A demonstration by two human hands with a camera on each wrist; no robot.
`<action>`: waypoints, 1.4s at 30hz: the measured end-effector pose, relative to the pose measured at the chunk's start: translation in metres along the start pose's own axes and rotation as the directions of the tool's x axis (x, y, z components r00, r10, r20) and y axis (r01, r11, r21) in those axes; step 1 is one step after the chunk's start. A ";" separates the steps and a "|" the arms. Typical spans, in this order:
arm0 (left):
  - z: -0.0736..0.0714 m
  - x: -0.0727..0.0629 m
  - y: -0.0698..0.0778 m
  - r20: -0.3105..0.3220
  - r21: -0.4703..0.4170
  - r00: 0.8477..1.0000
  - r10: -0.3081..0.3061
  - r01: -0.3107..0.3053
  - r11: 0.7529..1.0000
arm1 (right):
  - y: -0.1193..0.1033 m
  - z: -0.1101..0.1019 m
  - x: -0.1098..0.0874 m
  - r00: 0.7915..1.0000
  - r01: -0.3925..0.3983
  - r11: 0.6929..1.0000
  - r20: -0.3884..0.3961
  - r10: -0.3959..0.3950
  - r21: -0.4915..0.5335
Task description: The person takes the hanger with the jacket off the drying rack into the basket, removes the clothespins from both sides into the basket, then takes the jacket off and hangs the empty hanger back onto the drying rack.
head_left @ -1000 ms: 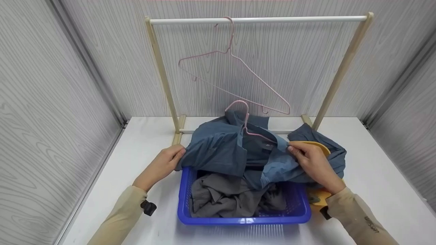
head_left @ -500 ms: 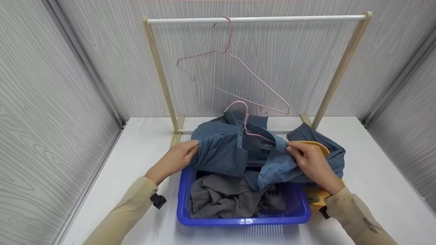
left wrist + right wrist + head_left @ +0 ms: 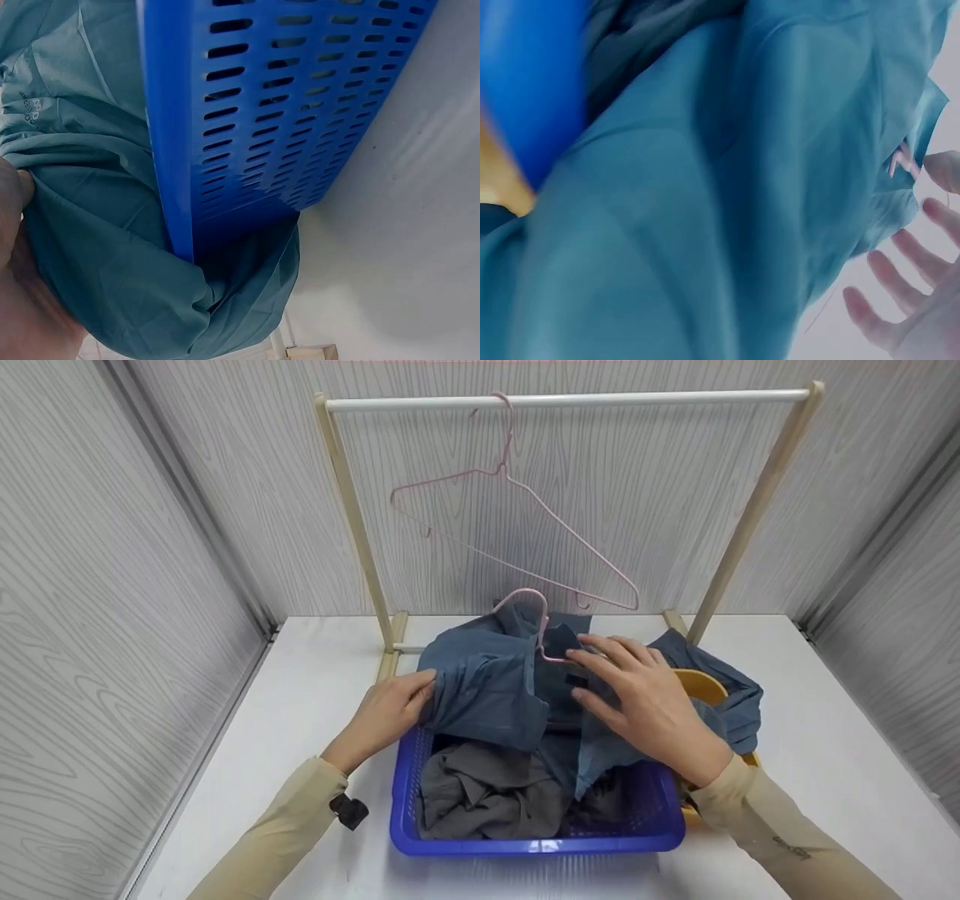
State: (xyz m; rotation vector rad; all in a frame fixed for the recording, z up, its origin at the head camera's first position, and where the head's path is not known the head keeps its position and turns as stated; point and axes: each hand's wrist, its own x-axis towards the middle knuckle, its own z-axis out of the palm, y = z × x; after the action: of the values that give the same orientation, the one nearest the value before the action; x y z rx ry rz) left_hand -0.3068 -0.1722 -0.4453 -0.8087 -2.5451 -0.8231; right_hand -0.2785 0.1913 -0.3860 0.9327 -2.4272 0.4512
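Note:
A blue-grey shirt [image 3: 484, 694] lies spread over the back of a blue basket [image 3: 536, 847], its front parted. Inside its collar sits a pink hanger [image 3: 543, 622], the hook sticking up and part of the bar showing. At the shirt's left side my left hand [image 3: 384, 716] pinches the cloth between thumb and fingers; the left wrist view shows the same fabric [image 3: 112, 247] bunched by the thumb. My right hand [image 3: 649, 705] is over the shirt's right half, fingers spread and near the hanger's bar. Whether the fingertips touch the bar, I cannot tell.
Dark grey clothing [image 3: 491, 795] lies in the basket. Behind stands a rack with a white rail [image 3: 637, 397] and wooden posts [image 3: 757, 510]; another pink hanger [image 3: 559, 521] hangs from it. A yellow container [image 3: 701, 686] is partly hidden at the right.
My right hand has let go of the shirt's right front edge and moved left toward the hanger, fingers now spread. My left hand shifted right earlier and still holds the cloth.

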 end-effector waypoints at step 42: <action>0.007 -0.007 -0.007 -0.085 -0.078 0.995 -0.054 0.047 0.996 | 0.062 -0.009 -0.090 0.740 -0.665 0.677 0.154 0.655 0.315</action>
State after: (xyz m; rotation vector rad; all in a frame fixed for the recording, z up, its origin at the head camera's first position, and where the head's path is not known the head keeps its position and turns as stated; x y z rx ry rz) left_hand -0.3065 -0.1758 -0.4568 -0.7177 -2.4796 -0.9551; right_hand -0.2609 0.2872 -0.4361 0.1151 -2.7077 1.1699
